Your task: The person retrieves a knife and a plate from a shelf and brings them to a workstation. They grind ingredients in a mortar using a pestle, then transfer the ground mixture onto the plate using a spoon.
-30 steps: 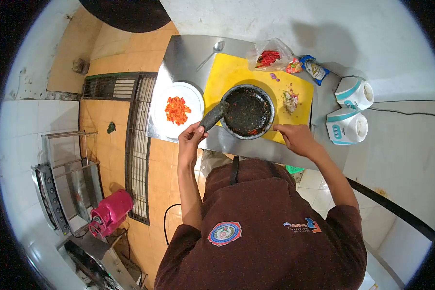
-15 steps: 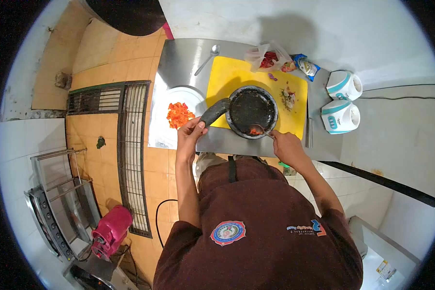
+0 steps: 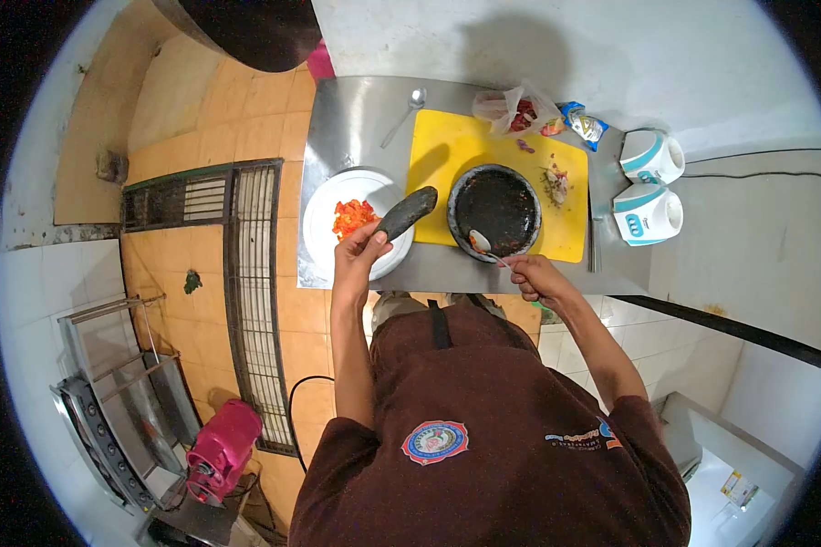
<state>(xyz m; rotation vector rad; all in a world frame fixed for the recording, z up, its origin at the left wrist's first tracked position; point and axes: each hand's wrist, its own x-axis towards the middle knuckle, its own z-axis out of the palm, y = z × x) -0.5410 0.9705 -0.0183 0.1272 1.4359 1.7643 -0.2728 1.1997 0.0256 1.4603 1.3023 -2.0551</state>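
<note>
My left hand (image 3: 359,257) is closed around one end of a dark stone pestle (image 3: 408,211), held at a slant above the table between the plate and the mortar. In my right hand (image 3: 534,277) is the handle of a metal spoon (image 3: 481,242). The spoon's bowl is at the near inner side of the dark stone mortar (image 3: 493,206), with a little red food by it. Dark residue coats the mortar's inside. Left of it, chopped red-orange pieces (image 3: 353,217) lie on a white plate (image 3: 318,244), partly behind my left hand.
Under the mortar is a yellow cutting board (image 3: 433,146) on a steel table (image 3: 342,118). Scraps (image 3: 556,185) lie on the board's right. Behind are another spoon (image 3: 416,98), a plastic bag with red contents (image 3: 523,114) and a blue packet (image 3: 584,125). Two white-and-teal appliances (image 3: 646,214) stand right.
The spoon's bowl has turned and shows more clearly, with less red food at it. My right hand's fingers have shifted on the handle. The left hand still holds the pestle; the view has shifted slightly.
</note>
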